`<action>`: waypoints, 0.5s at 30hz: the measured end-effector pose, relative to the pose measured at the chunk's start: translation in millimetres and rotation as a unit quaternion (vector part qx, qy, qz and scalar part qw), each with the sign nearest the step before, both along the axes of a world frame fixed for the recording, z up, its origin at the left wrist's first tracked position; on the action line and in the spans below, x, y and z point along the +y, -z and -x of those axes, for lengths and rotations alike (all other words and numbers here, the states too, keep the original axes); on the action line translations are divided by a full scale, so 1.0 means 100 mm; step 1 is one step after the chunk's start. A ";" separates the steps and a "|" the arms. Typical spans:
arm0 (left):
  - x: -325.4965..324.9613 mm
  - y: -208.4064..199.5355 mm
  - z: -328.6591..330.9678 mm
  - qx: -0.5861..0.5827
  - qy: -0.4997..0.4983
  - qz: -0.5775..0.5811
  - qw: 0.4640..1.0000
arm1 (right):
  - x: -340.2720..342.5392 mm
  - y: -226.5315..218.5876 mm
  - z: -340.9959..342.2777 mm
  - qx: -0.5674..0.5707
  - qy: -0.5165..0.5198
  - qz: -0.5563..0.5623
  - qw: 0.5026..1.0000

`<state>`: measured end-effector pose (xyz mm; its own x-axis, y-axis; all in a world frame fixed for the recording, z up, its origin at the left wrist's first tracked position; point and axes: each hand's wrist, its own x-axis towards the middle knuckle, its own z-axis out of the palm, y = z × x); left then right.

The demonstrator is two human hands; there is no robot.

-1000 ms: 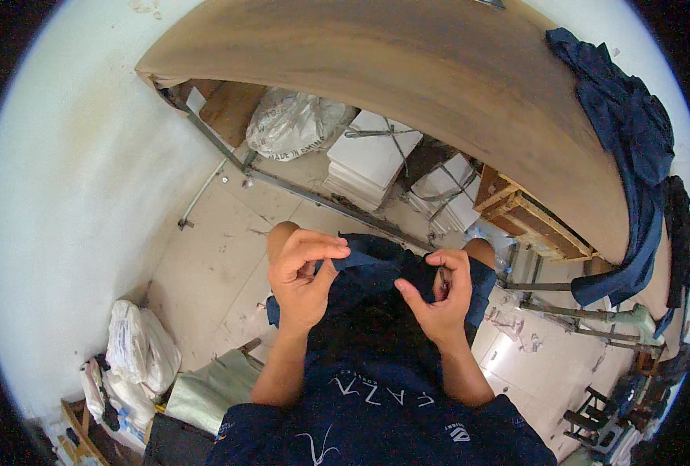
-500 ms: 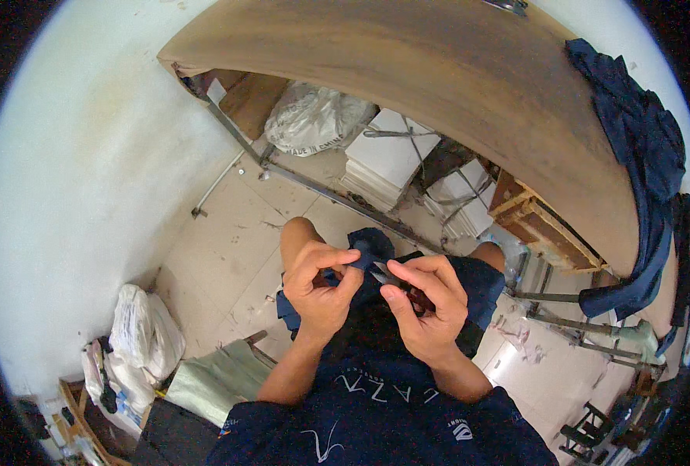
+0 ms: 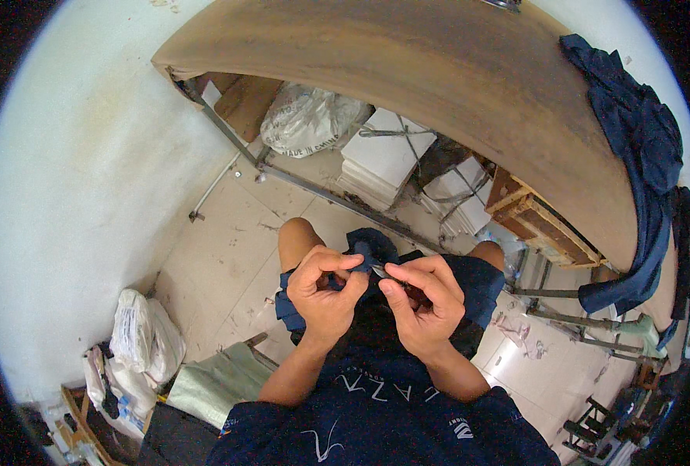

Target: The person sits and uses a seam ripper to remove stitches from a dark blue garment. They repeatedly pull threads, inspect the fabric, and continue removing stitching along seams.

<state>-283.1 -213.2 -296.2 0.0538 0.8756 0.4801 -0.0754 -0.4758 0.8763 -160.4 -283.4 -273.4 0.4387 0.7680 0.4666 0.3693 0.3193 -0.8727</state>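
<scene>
Over my lap, my left hand pinches dark navy cloth between thumb and fingertips. A raised fold of that cloth stands up just beyond the fingers. My right hand is closed around small thread snips. Their pointed metal blades stick out past the thumb and forefinger toward the cloth at the left fingertips. Most of the snips' body lies hidden in the palm. Whether the blades touch the cloth, I cannot tell.
Ahead stands a table with a brown cover; navy garments hang over its right end. Beneath are a plastic bag, tied stacks of white sheets and a wooden drawer frame. White bags lie at left.
The snips' blades were spread apart half a second ago and now look closed together, nearer the left fingertips. The left hand keeps its pinch on the cloth.
</scene>
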 end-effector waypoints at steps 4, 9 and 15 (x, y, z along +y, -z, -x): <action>-0.02 0.00 0.01 0.002 0.008 0.028 1.000 | -0.03 -0.01 -0.04 -0.002 0.009 0.009 1.000; 0.00 -0.08 0.06 -0.005 0.070 0.154 0.986 | 0.09 -0.04 -0.15 0.033 -0.047 0.056 0.997; 0.19 -0.05 0.16 0.021 0.220 0.235 0.947 | 0.18 0.17 -0.42 0.015 -0.158 0.103 0.982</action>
<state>-299.5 -193.9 -291.3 0.4724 0.8808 0.0327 -0.1368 0.0366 0.9899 -118.0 -265.8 -290.1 0.1739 0.9451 0.2767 0.2533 0.2286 -0.9400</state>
